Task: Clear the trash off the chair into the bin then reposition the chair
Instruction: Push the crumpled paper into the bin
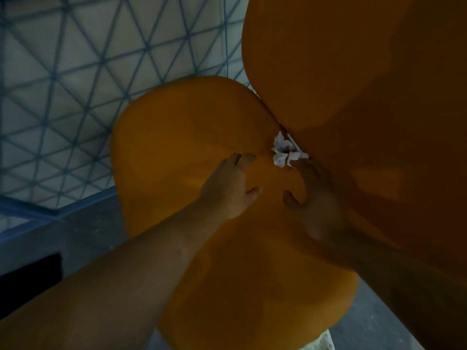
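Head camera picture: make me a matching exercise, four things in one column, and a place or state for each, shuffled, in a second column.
Things:
1. crumpled tissue
2. left hand
3. right hand
4. patterned rug

Places or states:
A. fingertips touching the tissue
B. on the floor beside the chair
C. wedged where seat meets backrest
D. open over the orange seat, holding nothing

Pairs: 1-C, 2-D, 3-A, 4-B

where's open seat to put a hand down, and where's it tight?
Bare seat lies left of the left hand, out to the seat's left edge, and below both hands toward the front edge. It's tight at the crease under the backrest, where the tissue sits at the right hand's fingertips.
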The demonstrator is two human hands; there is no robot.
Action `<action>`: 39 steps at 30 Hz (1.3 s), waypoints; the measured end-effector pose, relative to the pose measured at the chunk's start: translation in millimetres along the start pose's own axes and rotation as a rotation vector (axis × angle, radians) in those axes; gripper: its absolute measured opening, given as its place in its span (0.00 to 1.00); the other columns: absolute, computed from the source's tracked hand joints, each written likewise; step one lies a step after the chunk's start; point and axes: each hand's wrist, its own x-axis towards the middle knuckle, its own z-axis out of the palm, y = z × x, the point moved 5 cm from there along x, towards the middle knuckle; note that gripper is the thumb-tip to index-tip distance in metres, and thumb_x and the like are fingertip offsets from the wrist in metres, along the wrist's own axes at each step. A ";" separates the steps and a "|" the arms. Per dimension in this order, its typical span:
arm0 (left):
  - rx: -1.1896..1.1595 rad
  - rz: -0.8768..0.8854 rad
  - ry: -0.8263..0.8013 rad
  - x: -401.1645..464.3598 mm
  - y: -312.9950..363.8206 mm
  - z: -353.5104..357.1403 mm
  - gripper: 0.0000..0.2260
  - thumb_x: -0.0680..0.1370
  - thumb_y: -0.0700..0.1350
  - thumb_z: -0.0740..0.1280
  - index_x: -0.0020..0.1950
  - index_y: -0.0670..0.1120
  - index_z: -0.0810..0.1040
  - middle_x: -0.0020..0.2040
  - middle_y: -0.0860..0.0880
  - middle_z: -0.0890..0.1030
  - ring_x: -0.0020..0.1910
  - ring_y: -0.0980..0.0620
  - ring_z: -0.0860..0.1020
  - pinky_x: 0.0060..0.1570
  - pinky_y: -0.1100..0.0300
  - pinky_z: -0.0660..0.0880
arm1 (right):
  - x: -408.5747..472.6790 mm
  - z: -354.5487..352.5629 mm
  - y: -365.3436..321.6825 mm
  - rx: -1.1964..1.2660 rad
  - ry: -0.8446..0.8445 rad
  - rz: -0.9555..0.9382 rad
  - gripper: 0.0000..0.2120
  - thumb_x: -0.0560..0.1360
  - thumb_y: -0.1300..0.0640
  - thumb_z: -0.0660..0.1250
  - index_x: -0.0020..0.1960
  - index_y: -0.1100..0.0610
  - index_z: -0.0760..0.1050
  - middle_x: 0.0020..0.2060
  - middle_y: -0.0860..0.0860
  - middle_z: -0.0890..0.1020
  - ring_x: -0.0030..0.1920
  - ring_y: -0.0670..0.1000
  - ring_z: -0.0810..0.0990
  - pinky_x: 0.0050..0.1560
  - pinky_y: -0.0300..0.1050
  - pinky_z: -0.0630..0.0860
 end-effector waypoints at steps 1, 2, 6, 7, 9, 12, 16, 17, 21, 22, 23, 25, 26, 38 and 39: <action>0.008 0.006 -0.012 12.1 -1.8 3.0 0.31 0.79 0.54 0.67 0.77 0.54 0.55 0.77 0.49 0.59 0.75 0.44 0.61 0.68 0.47 0.70 | 7.5 2.0 3.2 -0.037 -0.007 0.011 0.30 0.73 0.56 0.71 0.71 0.57 0.65 0.70 0.57 0.67 0.71 0.60 0.64 0.65 0.59 0.69; 0.013 0.013 -0.022 24.2 -2.8 7.0 0.32 0.78 0.54 0.68 0.77 0.53 0.54 0.77 0.48 0.59 0.75 0.44 0.60 0.68 0.46 0.69 | 15.3 3.6 7.4 -0.071 -0.020 0.034 0.31 0.73 0.56 0.71 0.72 0.57 0.64 0.71 0.58 0.66 0.71 0.60 0.64 0.65 0.56 0.69; 0.017 0.063 -0.069 74.4 3.0 28.2 0.39 0.76 0.54 0.70 0.79 0.50 0.50 0.79 0.46 0.55 0.78 0.43 0.53 0.73 0.46 0.64 | 44.3 9.6 24.2 -0.115 -0.084 0.116 0.34 0.73 0.58 0.71 0.74 0.56 0.60 0.72 0.58 0.63 0.71 0.58 0.64 0.62 0.48 0.66; 0.013 0.091 -0.075 85.0 5.4 32.3 0.41 0.75 0.54 0.71 0.79 0.49 0.49 0.79 0.46 0.54 0.78 0.43 0.52 0.73 0.46 0.62 | 49.4 12.2 26.1 -0.117 -0.103 0.123 0.34 0.73 0.59 0.70 0.74 0.56 0.59 0.73 0.58 0.63 0.71 0.58 0.63 0.63 0.47 0.65; 0.012 0.175 -0.073 105.1 12.3 38.6 0.43 0.74 0.54 0.72 0.79 0.47 0.50 0.79 0.45 0.55 0.78 0.43 0.52 0.73 0.48 0.60 | 58.0 17.2 30.6 -0.147 -0.137 0.128 0.34 0.73 0.59 0.70 0.75 0.57 0.58 0.73 0.57 0.62 0.72 0.58 0.62 0.67 0.49 0.63; 0.082 0.296 -0.107 128.2 20.9 46.7 0.42 0.72 0.53 0.73 0.79 0.47 0.53 0.79 0.45 0.57 0.78 0.43 0.53 0.74 0.50 0.57 | 67.9 21.3 33.5 -0.274 -0.126 0.118 0.33 0.73 0.56 0.70 0.74 0.57 0.59 0.72 0.56 0.65 0.71 0.57 0.63 0.69 0.50 0.61; 0.249 0.363 -0.193 145.3 21.3 57.2 0.29 0.77 0.52 0.67 0.76 0.52 0.62 0.79 0.45 0.57 0.78 0.42 0.53 0.73 0.46 0.60 | 70.3 30.7 39.6 -0.290 -0.164 0.186 0.32 0.75 0.57 0.68 0.74 0.54 0.58 0.70 0.55 0.67 0.70 0.56 0.64 0.68 0.50 0.63; 0.208 0.358 -0.205 146.7 20.6 58.2 0.24 0.78 0.49 0.66 0.74 0.52 0.66 0.78 0.44 0.60 0.77 0.42 0.55 0.72 0.46 0.62 | 69.2 32.1 41.1 -0.295 -0.175 0.193 0.31 0.75 0.57 0.67 0.75 0.54 0.58 0.70 0.55 0.66 0.70 0.57 0.64 0.68 0.51 0.64; 0.054 0.288 -0.158 147.3 18.3 58.0 0.15 0.80 0.42 0.63 0.67 0.46 0.75 0.74 0.43 0.67 0.74 0.44 0.64 0.67 0.50 0.69 | 65.2 27.7 44.4 -0.243 -0.105 0.172 0.21 0.78 0.58 0.63 0.70 0.53 0.65 0.66 0.57 0.70 0.65 0.57 0.71 0.61 0.49 0.71; 0.040 0.275 -0.142 146.0 18.7 57.3 0.15 0.80 0.43 0.64 0.67 0.46 0.76 0.73 0.43 0.67 0.73 0.44 0.65 0.67 0.51 0.69 | 65.0 27.0 44.8 -0.222 -0.097 0.169 0.19 0.78 0.59 0.63 0.68 0.54 0.66 0.65 0.57 0.71 0.63 0.56 0.72 0.60 0.50 0.73; 0.013 0.270 -0.124 143.8 19.8 56.5 0.14 0.80 0.43 0.64 0.66 0.45 0.77 0.72 0.43 0.69 0.71 0.45 0.67 0.66 0.55 0.69 | 64.0 26.4 45.6 -0.194 -0.096 0.173 0.18 0.78 0.59 0.63 0.68 0.54 0.67 0.64 0.57 0.72 0.62 0.56 0.73 0.59 0.50 0.74; -0.087 0.244 -0.091 135.4 20.6 52.8 0.12 0.79 0.43 0.65 0.62 0.42 0.79 0.67 0.43 0.72 0.64 0.46 0.72 0.56 0.65 0.67 | 60.2 24.3 46.8 -0.135 -0.088 0.186 0.17 0.77 0.62 0.64 0.65 0.55 0.70 0.62 0.56 0.75 0.60 0.55 0.75 0.58 0.48 0.75; -0.128 0.222 -0.079 129.8 19.8 50.5 0.11 0.79 0.42 0.66 0.60 0.41 0.79 0.65 0.43 0.72 0.62 0.46 0.73 0.52 0.68 0.65 | 57.4 22.6 47.2 -0.110 -0.079 0.187 0.17 0.77 0.63 0.64 0.64 0.55 0.71 0.61 0.56 0.76 0.60 0.54 0.76 0.58 0.47 0.75; -0.035 0.010 0.046 29.3 15.2 42.3 0.10 0.81 0.42 0.64 0.57 0.39 0.81 0.61 0.39 0.77 0.55 0.40 0.77 0.53 0.50 0.74 | -10.9 -3.3 40.7 0.148 -0.053 0.027 0.11 0.76 0.67 0.64 0.56 0.59 0.74 0.51 0.55 0.79 0.50 0.54 0.79 0.47 0.45 0.73; -0.039 -0.007 0.067 11.8 19.3 43.5 0.11 0.80 0.43 0.64 0.57 0.38 0.81 0.61 0.39 0.77 0.55 0.40 0.77 0.53 0.50 0.74 | -26.2 -9.5 39.5 0.169 -0.057 -0.011 0.10 0.76 0.67 0.64 0.55 0.57 0.73 0.51 0.53 0.79 0.50 0.53 0.79 0.47 0.46 0.75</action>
